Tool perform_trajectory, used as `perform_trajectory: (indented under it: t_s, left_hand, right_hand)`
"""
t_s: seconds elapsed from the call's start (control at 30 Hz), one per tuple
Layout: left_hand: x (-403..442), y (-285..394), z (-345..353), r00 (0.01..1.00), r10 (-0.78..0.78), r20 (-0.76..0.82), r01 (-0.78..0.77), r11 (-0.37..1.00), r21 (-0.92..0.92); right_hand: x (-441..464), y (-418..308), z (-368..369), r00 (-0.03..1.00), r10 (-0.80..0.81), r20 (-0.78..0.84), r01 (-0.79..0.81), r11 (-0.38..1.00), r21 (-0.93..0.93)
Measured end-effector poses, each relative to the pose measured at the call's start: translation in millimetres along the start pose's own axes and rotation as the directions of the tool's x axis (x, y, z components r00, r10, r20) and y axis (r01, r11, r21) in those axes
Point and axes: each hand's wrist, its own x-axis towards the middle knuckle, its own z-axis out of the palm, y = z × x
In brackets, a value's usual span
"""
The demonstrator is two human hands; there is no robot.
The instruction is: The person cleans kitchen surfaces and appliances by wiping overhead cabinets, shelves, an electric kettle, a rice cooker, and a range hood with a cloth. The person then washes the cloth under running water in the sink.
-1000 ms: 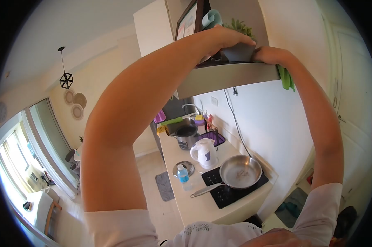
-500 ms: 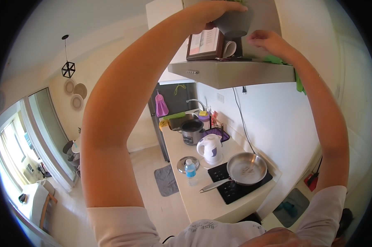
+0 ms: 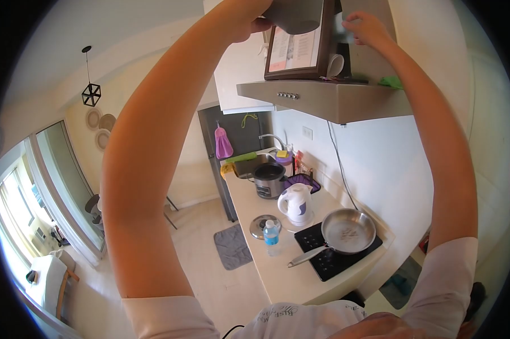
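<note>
My left hand (image 3: 251, 22) is raised at the top edge, its fingers closed on a grey pot (image 3: 293, 17) whose upper part is out of view. The pot hangs in front of a dark-framed document (image 3: 295, 52) that leans on top of the range hood (image 3: 317, 100). My right hand (image 3: 364, 28) is up over the hood's right part, fingers bent and apart, with nothing seen in it. A rolled sheet (image 3: 335, 65) lies beside the frame, and a green cloth (image 3: 390, 82) rests near my right forearm.
Below the hood, the counter (image 3: 277, 277) holds a frying pan (image 3: 348, 231) on a black cooktop (image 3: 322, 265), a white kettle (image 3: 296, 204), a water bottle (image 3: 271, 234), a lid (image 3: 260, 226) and a cooker (image 3: 269, 182). A grey mat (image 3: 233, 247) lies on the floor.
My left hand has lifted the potted plant off the hood and carried it left. My right hand has let go of the pot and risen. The view has shifted, showing more of the frame.
</note>
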Motion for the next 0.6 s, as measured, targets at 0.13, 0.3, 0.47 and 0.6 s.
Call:
perform_trajectory:
  t_s: [0.13, 0.3, 0.47, 0.6]
  left_hand:
    - [-6, -10, -8, 0.999, -0.036, -0.022, 0.036, 0.999, 0.028]
    - [-14, -20, -15, 0.999, -0.045, 0.015, 0.044, 0.998, 0.046]
    - [-13, -28, -11, 0.999, -0.028, 0.021, 0.027, 0.997, 0.076]
    - [-5, -36, -10, 1.0, -0.014, 0.017, 0.014, 0.999, 0.037]
  right_hand:
    - [42, 22, 23, 0.973, 0.086, 0.216, -0.107, 0.99, 0.087]
    - [34, 17, 25, 0.965, 0.085, 0.249, -0.133, 0.974, 0.182]
    - [5, -32, -11, 0.921, 0.237, 0.308, -0.18, 0.963, -0.203]
    - [-81, -94, -26, 0.748, 0.209, 0.629, 0.038, 0.934, -0.356]
